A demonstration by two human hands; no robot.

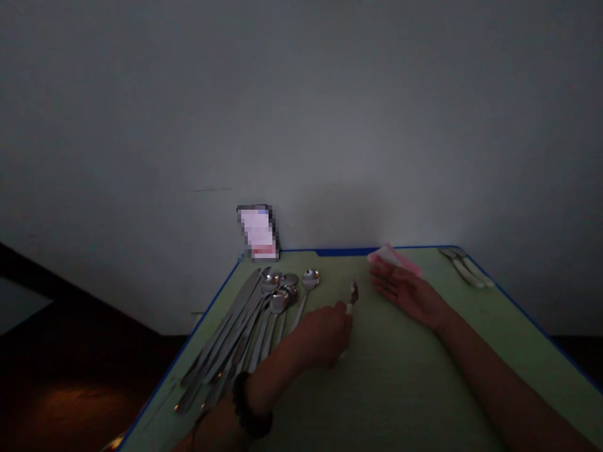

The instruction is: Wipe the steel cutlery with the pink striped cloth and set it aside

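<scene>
My left hand (327,333) is closed around the pale handle of a small fork (353,294), held upright over the middle of the table; its metal head is blurred. My right hand (405,292) has its fingers stretched toward the left, a short way from the fork. Just behind it a pink and white cloth (398,259) lies crumpled; whether the hand touches it I cannot tell. Left of my left hand lie several metal spoons (279,302) and, further left, several table knives (221,336) in a loose pile, partly hidden by my forearm. One spoon (311,279) lies slightly apart.
Two pale-handled forks (466,269) lie side by side at the table's far right corner. A phone (259,233) with a lit, blurred screen leans on the wall (377,125) at the back left. The green table (377,402) has a blue edge.
</scene>
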